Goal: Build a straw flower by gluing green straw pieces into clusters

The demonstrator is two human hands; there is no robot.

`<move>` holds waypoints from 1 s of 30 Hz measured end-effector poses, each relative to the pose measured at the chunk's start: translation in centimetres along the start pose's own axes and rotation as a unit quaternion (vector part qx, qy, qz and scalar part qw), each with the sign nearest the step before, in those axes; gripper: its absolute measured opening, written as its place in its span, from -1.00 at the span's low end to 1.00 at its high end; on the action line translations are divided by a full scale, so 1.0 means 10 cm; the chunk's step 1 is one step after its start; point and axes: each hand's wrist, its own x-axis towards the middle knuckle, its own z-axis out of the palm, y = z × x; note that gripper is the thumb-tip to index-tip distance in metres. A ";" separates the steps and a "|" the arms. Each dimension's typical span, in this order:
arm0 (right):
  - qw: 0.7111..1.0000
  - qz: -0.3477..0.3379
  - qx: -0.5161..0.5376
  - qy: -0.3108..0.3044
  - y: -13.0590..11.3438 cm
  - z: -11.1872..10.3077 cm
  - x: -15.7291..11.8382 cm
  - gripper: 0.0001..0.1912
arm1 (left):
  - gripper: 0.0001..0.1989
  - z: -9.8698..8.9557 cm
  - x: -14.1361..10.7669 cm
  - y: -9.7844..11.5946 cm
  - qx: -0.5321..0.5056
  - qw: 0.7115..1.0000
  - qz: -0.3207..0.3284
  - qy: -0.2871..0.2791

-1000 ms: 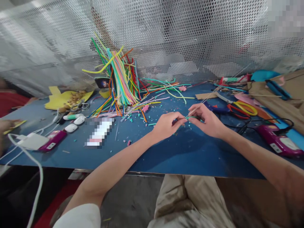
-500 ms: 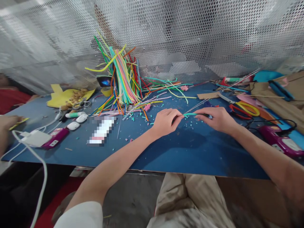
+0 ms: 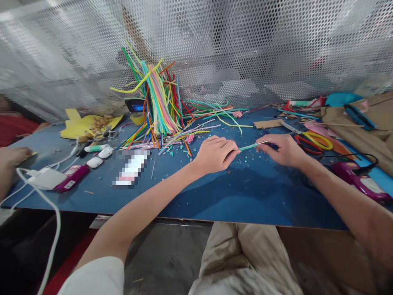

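Observation:
My left hand [image 3: 217, 154] is closed in a pinch on one end of a thin teal stem [image 3: 248, 146] above the middle of the blue table. My right hand [image 3: 281, 150] is closed near the stem's other end, with a thin metallic tool [image 3: 264, 141] at its fingertips; what kind of tool it is cannot be made out. Small teal cut bits [image 3: 245, 160] lie on the table under and around the hands. Behind my left hand stands a tall bundle of coloured stems [image 3: 158, 98].
A phone [image 3: 131, 168], white earbud cases and a purple power strip [image 3: 72, 178] lie left. Yellow-handled scissors [image 3: 317, 140] and another purple strip [image 3: 360, 180] are right. Perforated metal mesh [image 3: 239, 49] rises behind. Another person's hand [image 3: 14, 157] rests at the far left.
My hands have moved slightly apart, so more of the teal stem shows between them. The metallic tool now lies along the stem by my right fingertips. The other person's hand has shifted a little.

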 end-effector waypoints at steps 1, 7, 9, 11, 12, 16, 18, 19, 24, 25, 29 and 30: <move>1.000 -0.001 0.002 -0.004 0.00 -0.01 0.00 -0.80 | -0.79 -0.01 0.00 0.00 0.004 1.000 0.009 -0.007; 1.000 0.009 0.016 -0.001 0.02 -0.04 0.01 -0.80 | -0.80 0.04 -0.07 -0.01 0.007 1.000 0.009 -0.023; 1.000 0.011 0.021 -0.004 0.04 -0.03 0.01 -0.79 | -0.80 0.08 -0.10 -0.03 0.002 1.000 0.001 -0.014; 1.000 0.017 0.022 -0.010 0.07 -0.02 0.01 -0.79 | -0.80 0.12 -0.12 -0.05 -0.002 1.000 -0.001 -0.005; 0.999 0.024 0.023 -0.012 0.08 -0.01 0.01 -0.79 | -0.81 0.14 -0.14 -0.06 -0.004 1.000 0.002 0.000; 0.996 0.079 0.039 0.006 0.06 0.02 -0.01 -0.78 | -0.84 0.19 -0.19 -0.11 0.005 1.000 0.017 0.020; 0.992 0.101 0.071 0.019 0.03 0.04 -0.02 -0.76 | -0.85 0.20 -0.22 -0.13 0.012 0.999 0.014 0.028; 0.989 0.110 0.092 0.022 0.01 0.05 -0.02 -0.76 | -0.85 0.20 -0.23 -0.14 0.012 0.999 0.010 0.030; 0.970 0.143 0.192 0.051 -0.07 0.10 0.00 -0.77 | -0.86 0.22 -0.26 -0.16 -0.011 1.000 -0.001 0.026; 0.966 0.146 0.204 0.056 -0.08 0.11 0.01 -0.77 | -0.86 0.23 -0.25 -0.16 -0.013 1.000 0.002 0.022; 0.961 0.150 0.226 0.045 -0.10 0.12 0.01 -0.80 | -0.85 0.27 -0.24 -0.16 -0.034 0.999 0.009 0.017; 0.961 0.150 0.227 0.039 -0.10 0.11 0.01 -0.81 | -0.85 0.28 -0.24 -0.16 -0.042 0.999 0.011 0.017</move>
